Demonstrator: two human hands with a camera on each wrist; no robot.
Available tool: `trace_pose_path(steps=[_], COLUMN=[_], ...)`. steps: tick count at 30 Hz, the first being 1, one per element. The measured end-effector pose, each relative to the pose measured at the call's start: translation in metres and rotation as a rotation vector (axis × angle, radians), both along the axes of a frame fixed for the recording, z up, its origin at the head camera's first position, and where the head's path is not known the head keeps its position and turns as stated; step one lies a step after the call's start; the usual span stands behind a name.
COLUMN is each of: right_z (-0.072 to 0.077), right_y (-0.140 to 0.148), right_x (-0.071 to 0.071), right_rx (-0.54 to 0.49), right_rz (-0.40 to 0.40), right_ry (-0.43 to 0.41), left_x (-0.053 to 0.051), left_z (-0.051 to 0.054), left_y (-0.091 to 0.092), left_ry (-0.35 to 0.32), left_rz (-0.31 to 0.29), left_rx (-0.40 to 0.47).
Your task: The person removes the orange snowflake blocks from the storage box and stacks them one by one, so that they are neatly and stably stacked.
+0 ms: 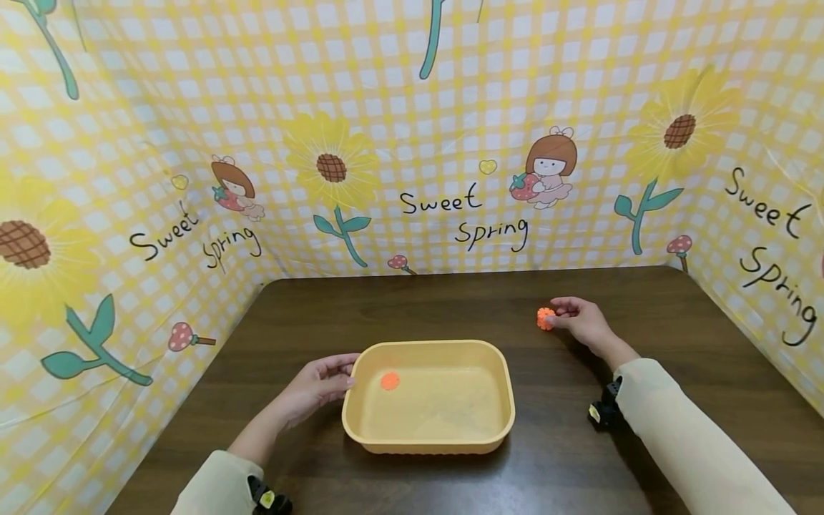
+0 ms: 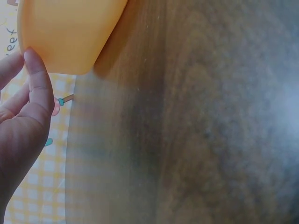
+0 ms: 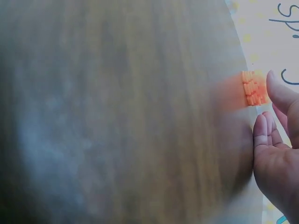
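Note:
A yellow tray stands on the dark wooden table. My left hand touches its left end with the thumb and fingertips; in the left wrist view the thumb lies against the outer wall. A flat orange disc lies inside the tray, near its left end. Farther back on the right, my right hand is at a small stack of orange notched discs on the table. The thumb is close against the stack's top, with the fingers loosely bent beside it; part of the index finger is hidden.
A yellow checked cloth with printed flowers and lettering rises behind and beside the table. A black wrist strap sits at the right cuff, another black strap at the left one.

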State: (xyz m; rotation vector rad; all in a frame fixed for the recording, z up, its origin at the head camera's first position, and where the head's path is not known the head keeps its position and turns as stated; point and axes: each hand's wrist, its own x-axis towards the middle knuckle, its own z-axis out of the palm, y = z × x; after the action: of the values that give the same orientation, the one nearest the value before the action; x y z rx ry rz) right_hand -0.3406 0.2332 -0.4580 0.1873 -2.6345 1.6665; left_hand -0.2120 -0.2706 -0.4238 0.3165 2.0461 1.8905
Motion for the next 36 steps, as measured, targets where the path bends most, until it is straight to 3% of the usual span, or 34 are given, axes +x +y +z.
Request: trace_pose_path(steps=[13, 25, 36], right_z=[0.019, 0.053, 0.075], right_y=[-0.005, -0.054, -0.103], right_x=[0.013, 0.028, 0.048], right_rx=[-0.036, -0.128, -0.222], right_rz=[0.025, 0.098, 0.207], right_ry=[0.015, 0.031, 0.060], left_x=[-0.001, -0.001, 0.000], left_z=[-0.002, -0.003, 0.000], left_y=[0.000, 0.000, 0.000], left_ry=[-0.002, -0.009, -0.003], left_rz=[0.009, 0.021, 0.010], left_rx=[-0.005, -0.009, -0.008])
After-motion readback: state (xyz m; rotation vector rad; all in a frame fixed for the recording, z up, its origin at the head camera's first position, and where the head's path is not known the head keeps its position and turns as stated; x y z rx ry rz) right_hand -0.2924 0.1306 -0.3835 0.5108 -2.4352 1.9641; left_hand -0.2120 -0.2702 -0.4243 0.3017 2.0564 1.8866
